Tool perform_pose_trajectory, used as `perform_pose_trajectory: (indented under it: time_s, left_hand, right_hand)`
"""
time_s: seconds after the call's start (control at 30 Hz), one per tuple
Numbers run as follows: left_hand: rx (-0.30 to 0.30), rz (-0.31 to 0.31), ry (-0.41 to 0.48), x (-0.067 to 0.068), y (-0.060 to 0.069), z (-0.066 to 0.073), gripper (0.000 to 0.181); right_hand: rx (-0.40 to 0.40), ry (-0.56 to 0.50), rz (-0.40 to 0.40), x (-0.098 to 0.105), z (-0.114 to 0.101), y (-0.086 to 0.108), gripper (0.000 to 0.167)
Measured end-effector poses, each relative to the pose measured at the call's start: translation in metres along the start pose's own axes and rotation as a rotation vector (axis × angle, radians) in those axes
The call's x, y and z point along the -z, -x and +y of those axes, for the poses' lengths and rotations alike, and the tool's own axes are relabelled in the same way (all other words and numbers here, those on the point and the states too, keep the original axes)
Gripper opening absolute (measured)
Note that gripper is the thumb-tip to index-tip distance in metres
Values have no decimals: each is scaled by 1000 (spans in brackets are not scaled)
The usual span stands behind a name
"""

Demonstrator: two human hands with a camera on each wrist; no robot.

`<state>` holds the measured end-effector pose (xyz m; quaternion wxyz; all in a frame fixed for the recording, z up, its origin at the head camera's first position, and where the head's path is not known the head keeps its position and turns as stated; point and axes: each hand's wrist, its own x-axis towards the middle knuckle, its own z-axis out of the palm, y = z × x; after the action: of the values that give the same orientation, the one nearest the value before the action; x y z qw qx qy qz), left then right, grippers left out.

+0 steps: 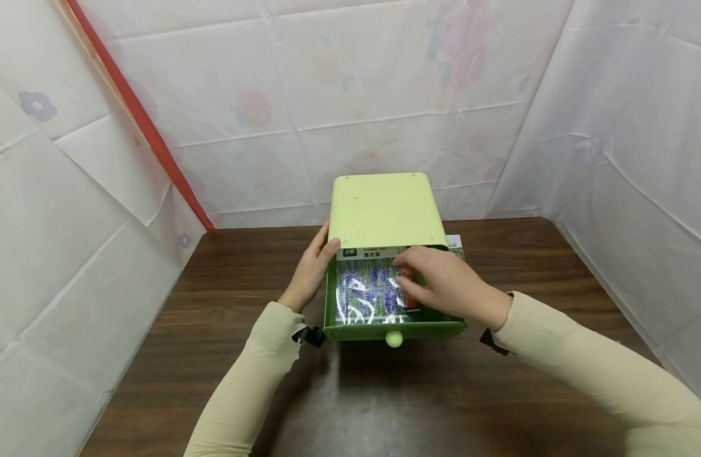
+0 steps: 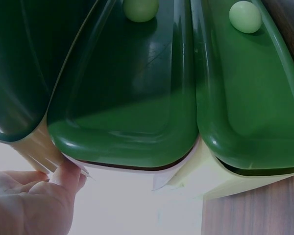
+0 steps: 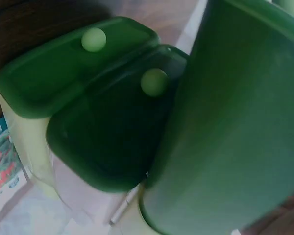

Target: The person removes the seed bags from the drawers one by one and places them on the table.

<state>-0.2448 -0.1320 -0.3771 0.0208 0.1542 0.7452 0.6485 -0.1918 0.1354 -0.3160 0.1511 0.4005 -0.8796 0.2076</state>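
A small cabinet (image 1: 387, 209) with a pale yellow-green shell stands on the table, its green top drawer (image 1: 362, 332) pulled out towards me. Inside the drawer lies a seed packet (image 1: 364, 289) with purple lavender flowers and a glossy clear surface. A red-printed packet (image 1: 411, 298) shows at its right side. My left hand (image 1: 313, 266) rests against the cabinet's left side, thumb near the top front edge. Over the drawer, my right hand (image 1: 444, 279) has bent fingers near the packets, with a gap between thumb and fingertips. Whether they touch a packet is unclear.
Beneath the open drawer, two closed green drawers (image 2: 122, 93) with round pale green knobs are seen in the wrist views. Another seed packet with red produce (image 3: 0, 169) lies on the table beside the cabinet. White sheeting (image 1: 327, 127) hangs around the wooden table (image 1: 225, 317).
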Motion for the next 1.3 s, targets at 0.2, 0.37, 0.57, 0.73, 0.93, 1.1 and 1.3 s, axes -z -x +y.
perform_pose_trajectory:
  time_s: [0.2,0.37,0.57,0.73,0.93,1.1,1.3]
  left_hand:
    - [-3,-8,9,-1,0,2,67]
    - [-8,-13,7,0,1,2,66]
    - [-18,-13,6,0,1,1,66]
    - [-10,-9,0,1,1,1,65]
    - [-12,-13,-1,1,1,0,64]
    - [-14,-17,-2,2,2,0,63]
    - [-8,-9,-11,1,1,0,65]
  right_hand:
    - [-49,114,-243,-7,-2,-4,61]
    - [-53,205,-308,-10,-4,-7,77]
    - [-54,260,-365,-10,-7,-8,86]
    - [-65,263,-404,-10,-7,-8,89]
    - [-80,237,-418,-12,-7,-8,90]
    - [-94,200,-429,-14,-7,-9,89]
    - [-126,130,-446,-12,-9,-12,88]
